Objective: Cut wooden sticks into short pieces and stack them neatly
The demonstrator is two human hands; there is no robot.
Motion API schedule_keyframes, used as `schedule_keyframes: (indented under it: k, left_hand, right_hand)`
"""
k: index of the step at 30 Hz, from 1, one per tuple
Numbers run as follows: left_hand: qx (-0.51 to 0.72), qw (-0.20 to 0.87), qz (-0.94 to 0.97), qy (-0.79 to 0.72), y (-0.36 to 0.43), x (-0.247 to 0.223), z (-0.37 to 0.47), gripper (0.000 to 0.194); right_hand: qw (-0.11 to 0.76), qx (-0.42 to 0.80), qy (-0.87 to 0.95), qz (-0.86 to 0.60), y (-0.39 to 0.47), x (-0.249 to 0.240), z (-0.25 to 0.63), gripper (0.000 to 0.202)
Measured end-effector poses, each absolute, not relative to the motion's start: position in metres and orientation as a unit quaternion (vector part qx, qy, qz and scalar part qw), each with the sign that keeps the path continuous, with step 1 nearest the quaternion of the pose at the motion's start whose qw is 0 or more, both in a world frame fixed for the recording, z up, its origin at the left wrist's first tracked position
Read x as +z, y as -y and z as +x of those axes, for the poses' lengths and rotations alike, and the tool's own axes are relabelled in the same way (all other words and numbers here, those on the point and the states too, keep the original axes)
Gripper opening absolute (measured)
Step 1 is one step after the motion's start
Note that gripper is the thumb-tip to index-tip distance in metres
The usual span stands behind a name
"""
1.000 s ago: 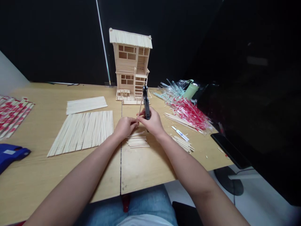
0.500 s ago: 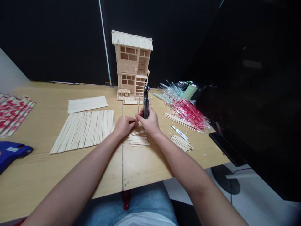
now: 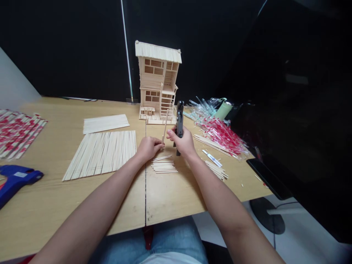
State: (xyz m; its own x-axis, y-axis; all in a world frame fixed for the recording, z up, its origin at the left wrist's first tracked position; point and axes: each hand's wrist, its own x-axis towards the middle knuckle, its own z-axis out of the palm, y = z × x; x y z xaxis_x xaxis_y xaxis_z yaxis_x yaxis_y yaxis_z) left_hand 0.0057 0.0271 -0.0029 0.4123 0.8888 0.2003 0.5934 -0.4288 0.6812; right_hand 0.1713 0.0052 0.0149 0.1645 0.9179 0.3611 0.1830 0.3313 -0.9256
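My left hand (image 3: 150, 147) pinches a thin wooden stick (image 3: 165, 126) that stands nearly upright over the middle of the table. A short stick piece seems to be held against its lower end. Just to the right, my right hand (image 3: 184, 141) is closed around dark metal pliers (image 3: 179, 119), their head pointing up and away. The right thumb is apart from the stick. Below both hands lies a row of short cut sticks (image 3: 165, 167). Beyond them stands a model house (image 3: 158, 80) of wooden sticks, with a sloped roof, window frames and a ladder.
On the left lie a large stick panel (image 3: 101, 154), a smaller panel (image 3: 106, 124), red-patterned packs (image 3: 20, 134) and a blue glue gun (image 3: 20, 179). To the right are plastic wrappers (image 3: 222, 134), a green cylinder (image 3: 224, 110), a white cutter (image 3: 212, 158) and more cut sticks (image 3: 216, 169).
My right hand, with the pliers, has moved right, away from the stick and my left hand. The left hand still holds the stick. The whole view has shifted slightly.
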Motion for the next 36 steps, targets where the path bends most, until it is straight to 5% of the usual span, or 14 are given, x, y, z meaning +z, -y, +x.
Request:
schedule_keyframes:
  k: [7,14,18,36]
  left_hand:
    - [0.271,0.254,0.799,-0.473,-0.026,-0.007,0.006,0.019]
    - [0.266,0.244,0.8,-0.479,-0.023,-0.007,0.005,0.019]
    - [0.262,0.236,0.8,-0.485,-0.022,-0.008,0.004,0.02]
    - [0.245,0.202,0.819,-0.477,-0.021,-0.006,0.004,0.022]
  right_hand:
    - [0.572,0.321,0.558,-0.507,0.012,0.042,0.2,0.05]
    - [0.299,0.123,0.675,-0.664,0.052,0.06,0.214,0.04]
    - [0.219,0.093,0.684,-0.69,0.063,0.064,0.212,0.039]
    - [0.157,0.092,0.675,-0.714,0.067,0.065,0.209,0.039]
